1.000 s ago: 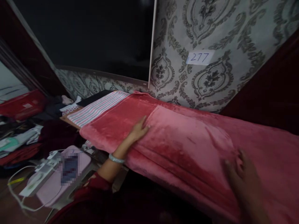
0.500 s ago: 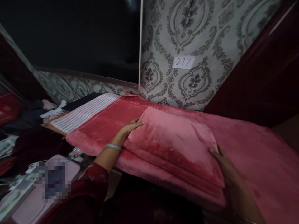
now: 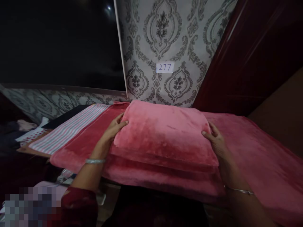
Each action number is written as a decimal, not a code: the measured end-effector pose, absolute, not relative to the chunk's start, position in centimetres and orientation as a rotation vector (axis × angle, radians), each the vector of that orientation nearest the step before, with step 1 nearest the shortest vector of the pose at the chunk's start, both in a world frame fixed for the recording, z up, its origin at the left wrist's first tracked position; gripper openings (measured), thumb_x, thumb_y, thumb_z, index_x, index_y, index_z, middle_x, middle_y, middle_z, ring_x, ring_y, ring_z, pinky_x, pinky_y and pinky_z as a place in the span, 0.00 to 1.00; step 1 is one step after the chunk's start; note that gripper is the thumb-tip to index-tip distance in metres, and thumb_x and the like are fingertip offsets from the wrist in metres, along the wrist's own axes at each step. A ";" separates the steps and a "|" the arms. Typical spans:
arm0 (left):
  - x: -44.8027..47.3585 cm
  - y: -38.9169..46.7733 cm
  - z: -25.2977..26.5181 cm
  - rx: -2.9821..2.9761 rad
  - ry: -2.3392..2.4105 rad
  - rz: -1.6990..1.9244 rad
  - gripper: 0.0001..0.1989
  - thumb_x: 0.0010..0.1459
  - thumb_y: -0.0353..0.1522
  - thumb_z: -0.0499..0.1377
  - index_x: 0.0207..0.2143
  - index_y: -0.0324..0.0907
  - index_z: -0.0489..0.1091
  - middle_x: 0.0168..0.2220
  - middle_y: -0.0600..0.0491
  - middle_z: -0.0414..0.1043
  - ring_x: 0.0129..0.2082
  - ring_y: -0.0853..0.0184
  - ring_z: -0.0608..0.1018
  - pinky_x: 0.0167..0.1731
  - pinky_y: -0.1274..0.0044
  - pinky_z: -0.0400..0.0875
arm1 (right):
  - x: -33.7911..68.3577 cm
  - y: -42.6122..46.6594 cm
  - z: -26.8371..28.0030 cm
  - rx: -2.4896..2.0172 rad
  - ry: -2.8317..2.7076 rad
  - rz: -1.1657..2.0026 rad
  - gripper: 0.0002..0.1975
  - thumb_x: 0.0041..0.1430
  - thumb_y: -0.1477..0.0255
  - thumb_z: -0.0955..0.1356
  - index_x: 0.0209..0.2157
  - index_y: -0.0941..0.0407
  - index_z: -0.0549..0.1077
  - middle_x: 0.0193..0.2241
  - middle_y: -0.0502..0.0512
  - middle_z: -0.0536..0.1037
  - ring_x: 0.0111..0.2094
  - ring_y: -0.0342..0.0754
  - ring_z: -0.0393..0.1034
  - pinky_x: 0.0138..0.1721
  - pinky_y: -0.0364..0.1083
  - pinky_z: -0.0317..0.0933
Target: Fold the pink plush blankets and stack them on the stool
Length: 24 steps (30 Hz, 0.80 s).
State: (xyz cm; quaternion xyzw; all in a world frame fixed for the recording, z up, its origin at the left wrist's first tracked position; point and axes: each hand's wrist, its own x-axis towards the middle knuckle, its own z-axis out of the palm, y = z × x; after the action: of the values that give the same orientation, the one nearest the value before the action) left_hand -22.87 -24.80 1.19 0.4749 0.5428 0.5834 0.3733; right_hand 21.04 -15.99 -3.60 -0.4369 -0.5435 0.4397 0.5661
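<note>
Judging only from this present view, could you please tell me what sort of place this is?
Probably a room in a home, though I cannot be certain. A large dark screen is set against patterned wallpaper, and plush pink cloth, partly folded, lies below them.

Domestic interior, evidently a home, viewed from where I stand. Indicators: ornate damask wallpaper [image 3: 152, 86]; a wide flat screen [image 3: 59, 44] before it; in the foreground, a folded plush blanket [image 3: 165, 132] of household kind, a similar cover [image 3: 251, 151] beneath, and a striped cloth [image 3: 71, 129].
</note>
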 end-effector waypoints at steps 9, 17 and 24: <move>-24.9 -24.9 -6.0 1.057 1.514 1.287 0.49 0.41 0.52 0.71 0.64 0.44 0.65 0.60 0.43 0.73 0.59 0.51 0.75 0.58 0.63 0.72 | 21.2 -14.7 -11.4 -1.166 -1.245 1.175 0.30 0.44 0.53 0.76 0.48 0.51 0.79 0.50 0.56 0.82 0.54 0.63 0.74 0.57 0.59 0.66; -24.4 -23.0 -5.3 1.209 1.734 1.269 0.49 0.44 0.53 0.69 0.65 0.41 0.63 0.63 0.43 0.70 0.63 0.48 0.71 0.63 0.61 0.64 | 21.4 -15.4 -11.1 -1.168 -1.261 1.161 0.33 0.47 0.46 0.74 0.51 0.49 0.78 0.55 0.54 0.79 0.59 0.62 0.69 0.63 0.59 0.60; -23.9 -23.2 -7.9 1.390 1.683 1.401 0.45 0.48 0.49 0.67 0.65 0.39 0.63 0.63 0.43 0.68 0.64 0.50 0.70 0.66 0.61 0.61 | 21.6 -16.5 -9.9 -1.309 -1.313 1.020 0.34 0.46 0.46 0.73 0.53 0.47 0.77 0.55 0.53 0.79 0.60 0.64 0.68 0.62 0.59 0.62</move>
State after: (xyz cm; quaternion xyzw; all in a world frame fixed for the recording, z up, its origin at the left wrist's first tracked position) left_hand -23.94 -23.19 -7.93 0.5159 0.6247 0.5200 0.2706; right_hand 21.65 -16.45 -9.88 -0.5392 -0.5407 0.4199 0.4905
